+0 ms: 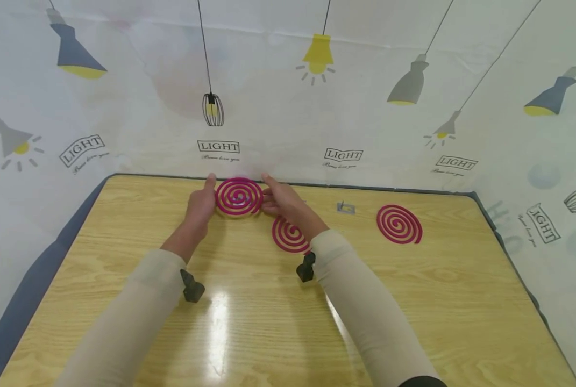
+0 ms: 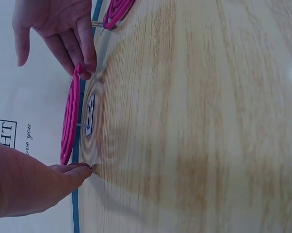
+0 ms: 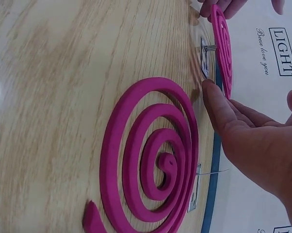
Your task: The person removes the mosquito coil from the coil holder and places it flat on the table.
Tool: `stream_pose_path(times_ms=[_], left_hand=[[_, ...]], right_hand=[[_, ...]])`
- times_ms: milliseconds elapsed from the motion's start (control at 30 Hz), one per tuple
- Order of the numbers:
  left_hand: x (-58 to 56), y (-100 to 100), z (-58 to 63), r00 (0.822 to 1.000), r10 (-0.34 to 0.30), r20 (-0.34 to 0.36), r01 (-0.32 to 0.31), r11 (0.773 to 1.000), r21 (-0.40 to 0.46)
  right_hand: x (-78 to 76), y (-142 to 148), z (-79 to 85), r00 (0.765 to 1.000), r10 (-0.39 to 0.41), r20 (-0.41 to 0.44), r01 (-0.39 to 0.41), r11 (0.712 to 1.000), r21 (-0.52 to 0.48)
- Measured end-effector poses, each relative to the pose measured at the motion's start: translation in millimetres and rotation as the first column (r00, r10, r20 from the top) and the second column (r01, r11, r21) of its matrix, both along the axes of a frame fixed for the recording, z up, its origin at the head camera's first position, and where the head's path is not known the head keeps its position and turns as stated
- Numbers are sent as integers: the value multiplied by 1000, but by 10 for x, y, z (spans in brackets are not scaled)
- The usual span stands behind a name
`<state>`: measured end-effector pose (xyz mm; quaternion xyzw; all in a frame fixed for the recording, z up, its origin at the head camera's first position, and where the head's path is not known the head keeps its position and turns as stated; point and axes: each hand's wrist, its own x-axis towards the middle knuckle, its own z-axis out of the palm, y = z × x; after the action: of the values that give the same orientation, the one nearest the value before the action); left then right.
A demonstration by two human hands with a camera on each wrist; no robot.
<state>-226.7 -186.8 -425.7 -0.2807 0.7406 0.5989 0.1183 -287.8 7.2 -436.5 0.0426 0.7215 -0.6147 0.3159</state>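
A magenta mosquito coil point(image 1: 239, 196) lies level at the back left, raised above the table on the upright prong of a small metal stand point(image 2: 90, 116). My left hand point(image 1: 202, 208) is at its left edge, fingertips low beside the rim and fingers fairly straight. On the opposite side, my right hand point(image 1: 284, 202) has its extended fingers right at the rim, palm turned towards the coil. Neither hand curls round it. Under the right wrist, a second mosquito coil point(image 3: 108, 170) lies on the table, partly hidden by the forearm in the head view.
A third mosquito coil point(image 1: 398, 224) lies on the wooden table point(image 1: 249, 333) to the right. Left of it is another metal stand point(image 1: 346, 208) with a raised prong. One more stand point(image 3: 193, 189) shows behind the second coil. A lamp-print sheet point(image 1: 278, 107) walls the back.
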Motion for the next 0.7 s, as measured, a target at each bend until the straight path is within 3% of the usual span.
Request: stream_pose_path(times_ms=[267, 700], left_hand=[[-6, 13, 8, 1000, -7, -7, 7, 1000, -8], [11, 10, 49, 999, -14, -34, 13, 999, -42]], right_hand=[[-30, 0, -13, 1000, -10, 6, 10, 1000, 11], [-20, 3, 19, 996, -83, 14, 84, 992, -93]])
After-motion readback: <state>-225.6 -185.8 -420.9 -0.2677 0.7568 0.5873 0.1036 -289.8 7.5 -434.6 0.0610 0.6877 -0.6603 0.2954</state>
